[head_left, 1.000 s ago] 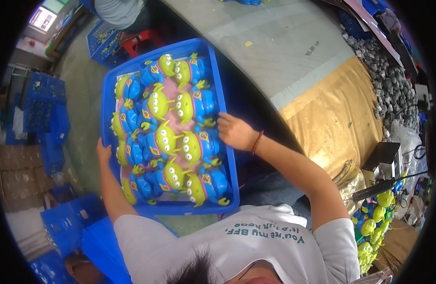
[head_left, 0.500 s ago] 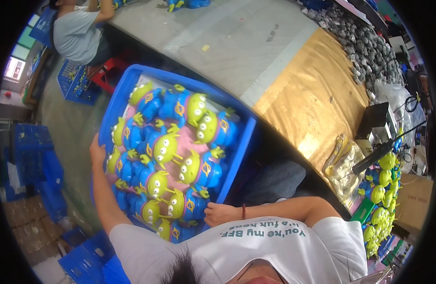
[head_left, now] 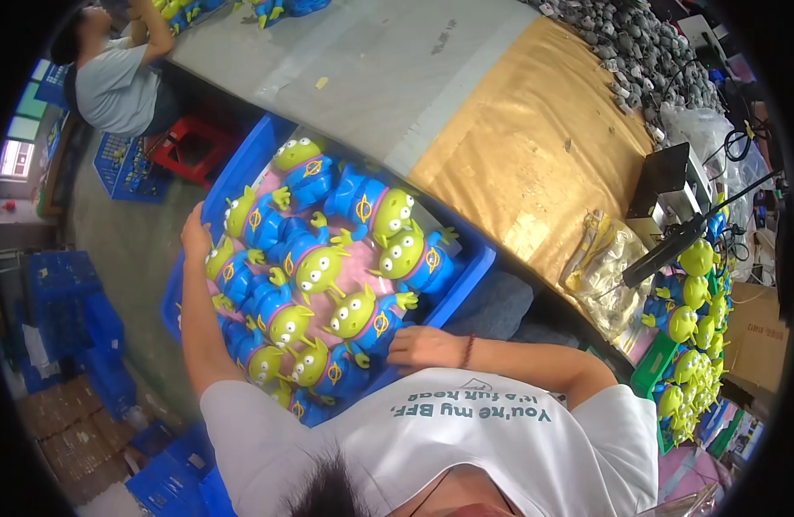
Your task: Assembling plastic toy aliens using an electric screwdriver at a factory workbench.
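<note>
Blue tub [head_left: 479,265], one, is resting between the two grips: left grip [head_left: 195,233] is clasping its left rim, right grip [head_left: 421,348] is clasping its near right rim. Toy figures [head_left: 319,272], green-headed, blue-bodied, are lying inside, between both grips. Bench [head_left: 517,155], grey and gold, is standing beyond the right grip; red stool [head_left: 199,127], one, is standing beyond the left.
</note>
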The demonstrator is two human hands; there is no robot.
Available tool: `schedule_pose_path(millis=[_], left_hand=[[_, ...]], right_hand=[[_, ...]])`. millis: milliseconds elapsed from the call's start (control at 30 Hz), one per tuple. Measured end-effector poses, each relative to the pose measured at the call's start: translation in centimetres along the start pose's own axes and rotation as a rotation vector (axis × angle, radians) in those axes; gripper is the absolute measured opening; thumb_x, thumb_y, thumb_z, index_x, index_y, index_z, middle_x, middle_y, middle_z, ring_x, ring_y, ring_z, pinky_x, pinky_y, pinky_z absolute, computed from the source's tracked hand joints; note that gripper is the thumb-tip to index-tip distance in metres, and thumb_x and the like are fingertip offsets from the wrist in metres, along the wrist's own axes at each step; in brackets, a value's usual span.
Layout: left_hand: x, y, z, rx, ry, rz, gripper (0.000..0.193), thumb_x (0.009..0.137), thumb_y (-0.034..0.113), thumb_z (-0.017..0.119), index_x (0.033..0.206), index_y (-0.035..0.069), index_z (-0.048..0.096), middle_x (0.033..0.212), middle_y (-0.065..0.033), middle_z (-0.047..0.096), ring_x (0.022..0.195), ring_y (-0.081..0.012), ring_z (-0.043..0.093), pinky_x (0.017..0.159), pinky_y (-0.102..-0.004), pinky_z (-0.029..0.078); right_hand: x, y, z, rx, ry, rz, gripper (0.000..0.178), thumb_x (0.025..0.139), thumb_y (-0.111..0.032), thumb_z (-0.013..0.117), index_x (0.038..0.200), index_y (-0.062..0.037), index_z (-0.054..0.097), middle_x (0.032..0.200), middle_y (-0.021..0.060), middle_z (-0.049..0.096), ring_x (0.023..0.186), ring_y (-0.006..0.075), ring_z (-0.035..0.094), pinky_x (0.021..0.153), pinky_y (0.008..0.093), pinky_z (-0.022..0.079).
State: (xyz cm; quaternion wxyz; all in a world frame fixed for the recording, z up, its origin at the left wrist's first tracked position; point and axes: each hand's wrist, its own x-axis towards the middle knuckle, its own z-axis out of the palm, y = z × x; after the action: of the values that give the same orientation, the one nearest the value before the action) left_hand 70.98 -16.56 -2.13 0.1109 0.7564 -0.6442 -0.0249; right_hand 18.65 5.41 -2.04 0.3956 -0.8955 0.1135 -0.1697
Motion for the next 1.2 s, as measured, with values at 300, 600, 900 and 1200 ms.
schedule_pose_path(millis=[300, 600, 900, 1200], left_hand=[[-3.7, 28.1, -4.9, -0.243, -0.151, 0.800, 0.058, 0.071, -0.002, 0.063, 0.127, 0.011, 0.054, 0.129, -0.0148, 0.051, 0.122, -0.0359, 0.046, 0.104, -0.0450, 0.038], [-5.3, 34.7, -1.1, 0.163, -0.484, 0.901, 0.095, 0.052, 0.003, 0.083, 0.137, 0.014, 0.043, 0.133, -0.0145, 0.044, 0.127, -0.0344, 0.042, 0.096, -0.0458, 0.042], [-5.1, 35.0, -5.7, 0.392, -0.362, 1.049, 0.091, 0.051, 0.000, 0.078, 0.134, 0.017, 0.046, 0.129, -0.0171, 0.046, 0.119, -0.0373, 0.048, 0.091, -0.0430, 0.046], [-5.4, 38.3, -17.7, -0.496, -0.533, 0.443, 0.092, 0.059, 0.018, 0.081, 0.140, 0.010, 0.037, 0.135, -0.0169, 0.046, 0.122, -0.0335, 0.050, 0.101, -0.0398, 0.043]], right_hand=[[-10.6, -3.4, -8.7, -0.331, 0.246, 0.323, 0.035, 0.070, -0.010, 0.067, 0.104, -0.0042, 0.064, 0.116, 0.0123, 0.061, 0.116, 0.0289, 0.054, 0.101, 0.0421, 0.040], [-29.4, -9.7, -20.7, -0.986, 1.184, 0.997, 0.049, 0.082, -0.002, 0.067, 0.127, 0.0021, 0.050, 0.128, 0.0179, 0.053, 0.120, 0.0325, 0.049, 0.097, 0.0374, 0.042], [-37.4, -2.8, -21.6, -0.036, 1.675, 0.793, 0.053, 0.091, -0.011, 0.065, 0.135, 0.0028, 0.039, 0.116, 0.0117, 0.059, 0.104, 0.0169, 0.057, 0.090, 0.0291, 0.045], [-33.6, -5.4, -26.2, 0.137, 1.880, 0.791, 0.024, 0.083, -0.009, 0.072, 0.101, 0.0000, 0.058, 0.090, 0.0038, 0.063, 0.076, 0.0100, 0.057, 0.070, 0.0242, 0.046]])
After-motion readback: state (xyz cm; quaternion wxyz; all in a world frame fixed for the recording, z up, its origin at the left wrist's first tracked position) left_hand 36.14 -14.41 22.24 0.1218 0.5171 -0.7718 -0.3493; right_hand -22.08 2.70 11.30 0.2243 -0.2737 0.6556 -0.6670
